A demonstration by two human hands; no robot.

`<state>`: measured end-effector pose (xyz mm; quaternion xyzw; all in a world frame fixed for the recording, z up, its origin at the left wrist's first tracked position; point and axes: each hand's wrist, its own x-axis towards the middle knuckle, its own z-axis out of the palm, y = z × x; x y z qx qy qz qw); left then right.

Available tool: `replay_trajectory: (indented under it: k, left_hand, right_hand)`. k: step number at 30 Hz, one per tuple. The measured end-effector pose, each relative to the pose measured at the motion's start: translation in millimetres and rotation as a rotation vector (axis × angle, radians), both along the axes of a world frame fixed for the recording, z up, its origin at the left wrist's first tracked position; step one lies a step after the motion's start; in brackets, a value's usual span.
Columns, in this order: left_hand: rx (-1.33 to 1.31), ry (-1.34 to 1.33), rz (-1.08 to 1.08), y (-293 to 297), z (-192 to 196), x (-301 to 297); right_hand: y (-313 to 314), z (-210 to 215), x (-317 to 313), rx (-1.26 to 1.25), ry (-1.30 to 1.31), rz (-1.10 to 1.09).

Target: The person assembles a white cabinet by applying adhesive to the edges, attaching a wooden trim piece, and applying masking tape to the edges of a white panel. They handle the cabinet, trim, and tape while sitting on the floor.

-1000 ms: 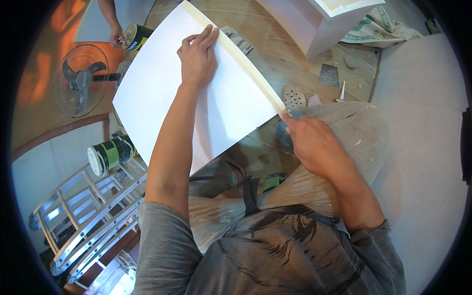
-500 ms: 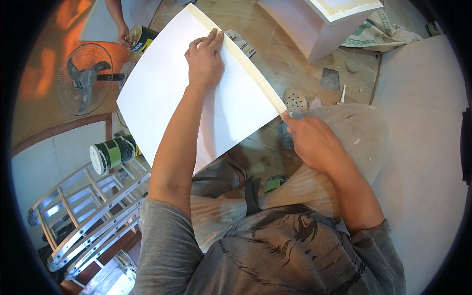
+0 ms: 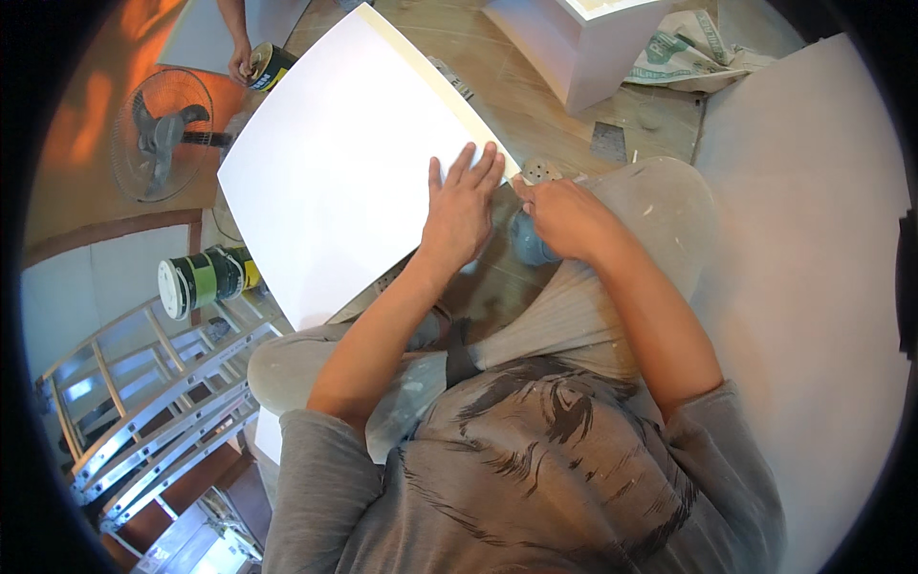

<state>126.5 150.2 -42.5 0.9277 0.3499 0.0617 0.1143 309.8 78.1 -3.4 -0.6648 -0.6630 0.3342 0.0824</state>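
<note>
A large white panel stretches out in front of me, with a cream strip of masking tape along its right edge. My left hand lies on the panel near its right corner, fingers spread and pressing beside the tape; it holds nothing. At that corner my right hand is closed, with thumb and index finger pinched at the end of the tape. The exact grip is partly hidden by the fingers.
Beyond the panel, another person's hand touches a dark can. To the left are a fan, a green-banded bucket and metal ladders. A white box-like unit and a sack lie at the far right.
My left hand has slid along the taped edge toward me, from its far part down to the corner by my right hand. The right hand stays at the corner. The view has shifted slightly.
</note>
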Motion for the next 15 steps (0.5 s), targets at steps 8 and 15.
replay_trajectory:
  k: [8, 15]
  left_hand:
    - [-0.194, -0.017, -0.015, -24.0, 12.4, -9.5]
    - [0.144, -0.004, 0.008, -18.6, 1.5, -1.3]
  right_hand:
    - [-1.5, -10.5, 14.8, -0.036, -0.006, 0.070]
    - [-2.7, -7.5, 13.3, -0.066, 0.040, 0.103]
